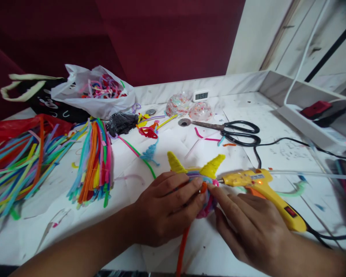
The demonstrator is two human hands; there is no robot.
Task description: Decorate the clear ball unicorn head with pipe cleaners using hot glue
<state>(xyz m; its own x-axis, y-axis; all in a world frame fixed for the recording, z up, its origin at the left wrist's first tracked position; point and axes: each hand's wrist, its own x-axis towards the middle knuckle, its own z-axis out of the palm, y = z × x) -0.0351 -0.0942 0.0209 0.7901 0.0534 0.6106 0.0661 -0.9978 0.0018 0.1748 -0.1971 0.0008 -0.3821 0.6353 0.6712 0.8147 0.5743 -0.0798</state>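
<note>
Between my two hands is a round pipe-cleaner figure [210, 204], blue, purple and pink with two yellow pointed horns on top. My left hand [168, 206] wraps over its left side and front, the fingertips close to a small curled orange piece [203, 187]. At the figure's right edge, my right hand [248, 219] presses its index finger, with the thumb lower down on the side. An orange pipe cleaner [182, 254] hangs below the left hand; where its upper end goes is hidden. Much of the figure lies behind my fingers.
Just right of the figure lies a yellow hot glue gun [265, 192], its nozzle close to it and a cord trailing right. Black-handled scissors [219, 127] lie behind. Bundled pipe cleaners [93, 165], a white bag of scraps [89, 102] and a power strip [317, 129] surround the work.
</note>
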